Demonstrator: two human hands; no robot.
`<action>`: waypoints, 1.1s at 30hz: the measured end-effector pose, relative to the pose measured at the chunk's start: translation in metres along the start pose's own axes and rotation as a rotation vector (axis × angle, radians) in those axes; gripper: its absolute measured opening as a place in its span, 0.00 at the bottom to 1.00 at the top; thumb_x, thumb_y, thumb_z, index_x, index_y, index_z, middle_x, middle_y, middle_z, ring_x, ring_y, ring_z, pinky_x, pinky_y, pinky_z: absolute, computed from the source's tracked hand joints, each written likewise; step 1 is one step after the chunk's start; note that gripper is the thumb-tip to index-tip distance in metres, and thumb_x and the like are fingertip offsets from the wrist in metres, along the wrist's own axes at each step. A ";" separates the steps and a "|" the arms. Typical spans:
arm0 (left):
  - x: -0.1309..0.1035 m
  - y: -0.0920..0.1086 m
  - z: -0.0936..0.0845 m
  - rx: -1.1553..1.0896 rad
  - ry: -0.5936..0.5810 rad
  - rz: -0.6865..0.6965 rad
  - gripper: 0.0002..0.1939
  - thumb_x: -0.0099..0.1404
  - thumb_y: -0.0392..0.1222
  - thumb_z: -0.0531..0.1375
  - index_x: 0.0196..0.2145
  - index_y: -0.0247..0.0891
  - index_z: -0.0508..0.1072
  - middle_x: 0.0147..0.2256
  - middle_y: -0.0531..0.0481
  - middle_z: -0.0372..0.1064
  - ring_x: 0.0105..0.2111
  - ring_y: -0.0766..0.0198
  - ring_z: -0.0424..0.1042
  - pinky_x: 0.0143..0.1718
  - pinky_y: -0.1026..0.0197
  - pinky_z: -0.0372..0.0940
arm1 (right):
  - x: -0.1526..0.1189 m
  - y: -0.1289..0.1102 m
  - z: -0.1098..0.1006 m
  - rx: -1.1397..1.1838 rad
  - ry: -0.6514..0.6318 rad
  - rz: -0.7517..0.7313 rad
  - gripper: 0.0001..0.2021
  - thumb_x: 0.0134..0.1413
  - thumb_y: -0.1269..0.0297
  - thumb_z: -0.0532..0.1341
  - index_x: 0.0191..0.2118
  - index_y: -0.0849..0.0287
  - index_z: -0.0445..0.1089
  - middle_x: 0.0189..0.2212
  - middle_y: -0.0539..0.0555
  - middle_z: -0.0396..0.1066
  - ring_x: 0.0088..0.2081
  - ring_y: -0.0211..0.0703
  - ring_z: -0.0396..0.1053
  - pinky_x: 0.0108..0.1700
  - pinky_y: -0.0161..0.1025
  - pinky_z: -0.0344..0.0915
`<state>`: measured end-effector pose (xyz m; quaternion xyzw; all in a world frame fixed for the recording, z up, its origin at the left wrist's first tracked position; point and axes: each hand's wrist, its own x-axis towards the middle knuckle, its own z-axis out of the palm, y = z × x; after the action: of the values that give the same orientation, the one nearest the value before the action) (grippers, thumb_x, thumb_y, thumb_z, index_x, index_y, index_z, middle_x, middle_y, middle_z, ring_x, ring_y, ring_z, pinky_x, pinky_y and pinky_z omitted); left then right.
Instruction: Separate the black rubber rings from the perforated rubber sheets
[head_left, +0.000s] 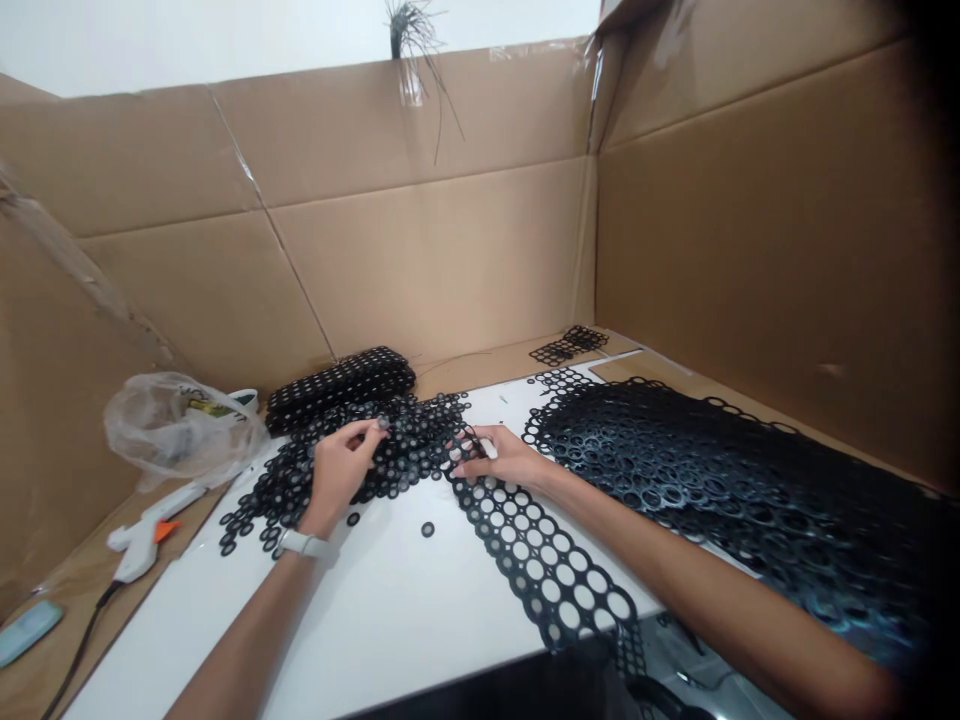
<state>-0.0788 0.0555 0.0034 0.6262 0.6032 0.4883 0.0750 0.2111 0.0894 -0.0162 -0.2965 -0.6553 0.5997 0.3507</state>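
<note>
My left hand, with a white band on the wrist, pinches a small round ring piece over the pile of small black rings. To its right, my right hand has its fingers closed on the far end of a black ring mesh strip. A small white item shows by the right fingers. The strip runs toward me across the white board and hangs over its front edge. One loose black ring lies on the board between my forearms.
A rolled black mesh lies behind the pile. Large layered black mesh covers the right side. At left are a clear plastic bag, a white glue gun and its cord. Cardboard walls enclose the back and sides.
</note>
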 end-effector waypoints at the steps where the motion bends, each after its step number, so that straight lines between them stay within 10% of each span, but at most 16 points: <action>1: 0.004 -0.005 -0.007 0.071 0.061 0.042 0.17 0.71 0.54 0.62 0.43 0.41 0.85 0.42 0.49 0.84 0.27 0.61 0.73 0.29 0.61 0.68 | -0.001 -0.001 0.000 0.007 0.002 0.002 0.25 0.42 0.58 0.79 0.46 0.64 0.78 0.37 0.53 0.78 0.33 0.39 0.72 0.39 0.36 0.68; 7: 0.004 0.000 -0.015 0.327 0.117 0.328 0.12 0.73 0.52 0.64 0.47 0.46 0.85 0.48 0.51 0.81 0.23 0.68 0.68 0.32 0.60 0.66 | 0.001 -0.001 0.001 0.020 0.038 -0.031 0.26 0.39 0.54 0.81 0.41 0.63 0.77 0.33 0.51 0.77 0.32 0.38 0.72 0.38 0.36 0.68; 13: -0.031 0.036 0.023 0.143 -0.222 0.526 0.11 0.76 0.49 0.63 0.49 0.48 0.83 0.46 0.52 0.80 0.27 0.68 0.70 0.32 0.63 0.68 | 0.007 0.007 0.000 0.175 0.095 -0.002 0.33 0.34 0.55 0.83 0.48 0.61 0.75 0.32 0.50 0.77 0.32 0.39 0.74 0.36 0.35 0.70; 33: -0.039 0.041 0.030 0.286 -0.320 0.428 0.11 0.76 0.48 0.62 0.48 0.47 0.84 0.46 0.52 0.82 0.31 0.64 0.77 0.37 0.59 0.69 | 0.004 0.009 0.000 0.237 0.006 0.040 0.33 0.34 0.63 0.83 0.47 0.59 0.71 0.37 0.50 0.78 0.35 0.38 0.75 0.44 0.37 0.73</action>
<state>-0.0219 0.0279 -0.0044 0.8123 0.5007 0.2982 -0.0246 0.2083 0.0930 -0.0246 -0.2677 -0.5726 0.6790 0.3735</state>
